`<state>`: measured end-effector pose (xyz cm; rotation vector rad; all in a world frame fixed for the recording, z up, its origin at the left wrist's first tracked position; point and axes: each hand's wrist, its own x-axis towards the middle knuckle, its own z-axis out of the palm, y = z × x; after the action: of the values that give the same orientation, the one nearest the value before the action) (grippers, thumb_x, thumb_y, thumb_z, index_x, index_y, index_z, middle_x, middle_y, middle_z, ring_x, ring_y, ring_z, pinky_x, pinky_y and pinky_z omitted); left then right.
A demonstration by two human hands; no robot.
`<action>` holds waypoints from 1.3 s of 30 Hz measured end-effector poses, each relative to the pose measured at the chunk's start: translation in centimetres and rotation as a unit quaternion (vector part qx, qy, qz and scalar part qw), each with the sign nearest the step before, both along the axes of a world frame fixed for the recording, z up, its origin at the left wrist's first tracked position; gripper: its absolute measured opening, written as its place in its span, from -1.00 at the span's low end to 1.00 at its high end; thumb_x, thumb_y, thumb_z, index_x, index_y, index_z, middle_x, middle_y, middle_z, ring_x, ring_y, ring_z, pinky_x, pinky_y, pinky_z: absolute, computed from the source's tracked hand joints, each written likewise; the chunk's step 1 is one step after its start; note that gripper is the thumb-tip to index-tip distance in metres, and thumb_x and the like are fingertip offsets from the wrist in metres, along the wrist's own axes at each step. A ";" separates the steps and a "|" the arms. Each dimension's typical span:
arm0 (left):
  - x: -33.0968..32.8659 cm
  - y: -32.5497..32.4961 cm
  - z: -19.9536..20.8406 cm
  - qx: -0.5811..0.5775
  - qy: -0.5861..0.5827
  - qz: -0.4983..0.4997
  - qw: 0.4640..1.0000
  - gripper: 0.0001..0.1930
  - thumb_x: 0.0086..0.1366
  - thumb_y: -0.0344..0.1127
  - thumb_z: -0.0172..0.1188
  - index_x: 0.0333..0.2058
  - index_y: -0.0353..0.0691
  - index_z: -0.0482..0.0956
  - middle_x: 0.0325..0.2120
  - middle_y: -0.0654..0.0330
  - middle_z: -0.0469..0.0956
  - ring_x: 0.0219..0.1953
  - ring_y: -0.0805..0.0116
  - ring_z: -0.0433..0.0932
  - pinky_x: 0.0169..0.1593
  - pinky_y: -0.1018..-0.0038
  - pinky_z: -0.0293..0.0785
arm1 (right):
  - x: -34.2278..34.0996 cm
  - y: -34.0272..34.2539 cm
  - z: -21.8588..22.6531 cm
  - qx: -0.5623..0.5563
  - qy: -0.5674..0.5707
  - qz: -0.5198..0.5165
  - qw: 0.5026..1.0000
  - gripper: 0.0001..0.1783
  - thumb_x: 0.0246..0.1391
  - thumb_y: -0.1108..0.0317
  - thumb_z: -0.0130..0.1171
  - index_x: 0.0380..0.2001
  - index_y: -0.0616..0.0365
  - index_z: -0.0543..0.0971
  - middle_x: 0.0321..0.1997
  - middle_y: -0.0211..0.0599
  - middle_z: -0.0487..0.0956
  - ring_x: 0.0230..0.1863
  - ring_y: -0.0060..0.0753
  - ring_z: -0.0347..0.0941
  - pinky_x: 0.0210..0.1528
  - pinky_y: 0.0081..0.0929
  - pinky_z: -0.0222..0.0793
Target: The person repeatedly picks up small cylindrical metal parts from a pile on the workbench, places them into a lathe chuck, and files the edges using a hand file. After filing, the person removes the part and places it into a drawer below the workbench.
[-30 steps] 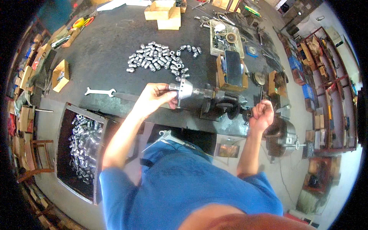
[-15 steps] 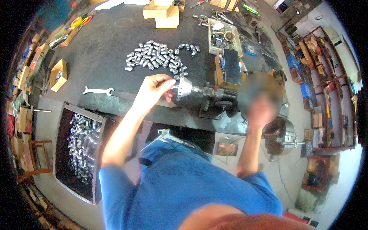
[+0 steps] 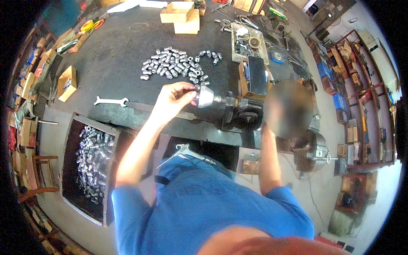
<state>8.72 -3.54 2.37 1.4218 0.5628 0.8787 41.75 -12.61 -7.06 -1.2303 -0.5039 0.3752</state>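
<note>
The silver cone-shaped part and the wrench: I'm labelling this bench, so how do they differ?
The silver cone-shaped part is thick and round; the wrench is long and flat. The cone-shaped part tapers rightward; the wrench has a forked end. The left hand is at the cone-shaped part, but no hand is on the wrench. Both look metallic and silvery.

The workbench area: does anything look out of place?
Perhaps the silver air blow gun: it appears to lie across the person's lap rather than on the workbench. Otherwise, nothing visible looks clearly damaged.
</note>
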 end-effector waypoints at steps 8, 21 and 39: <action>0.3 0.1 -0.2 -0.010 -0.037 -0.007 0.999 -0.84 0.08 -0.48 0.10 -0.34 -0.42 0.44 -0.51 0.16 0.49 -0.49 0.49 0.45 -0.37 0.62 0.39 | -4.0 -8.6 2.4 0.053 0.180 0.074 0.980 -0.81 -0.04 0.33 -0.12 -0.51 0.24 0.40 -0.69 -0.46 0.28 -0.76 -0.71 -0.03 -0.75 -0.73 -0.17; 1.1 -1.5 -0.3 -0.010 -0.024 0.066 0.997 -0.91 0.13 -0.49 0.02 -0.38 -0.39 0.40 -0.56 0.21 0.45 -0.55 0.55 0.38 -0.45 0.64 0.35 | -4.8 -8.2 8.7 0.100 0.084 0.098 0.986 -0.81 -0.10 0.33 -0.09 -0.49 0.25 0.39 -0.74 -0.50 0.18 -0.76 -0.75 -0.11 -0.74 -0.74 -0.22; 1.1 -1.1 -1.1 0.015 0.047 0.053 0.997 -0.71 0.22 -0.18 -0.05 -0.42 -0.36 0.42 -0.68 0.28 0.41 -0.66 0.59 0.34 -0.56 0.66 0.28 | -2.8 -5.8 9.5 0.129 0.061 0.092 0.985 -0.79 -0.08 0.32 -0.09 -0.49 0.29 0.39 -0.74 -0.49 0.14 -0.76 -0.74 -0.09 -0.76 -0.77 -0.24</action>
<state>9.86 -4.62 1.31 1.4777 0.7032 0.9112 38.90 -18.44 2.40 -0.9072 -0.5445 0.5216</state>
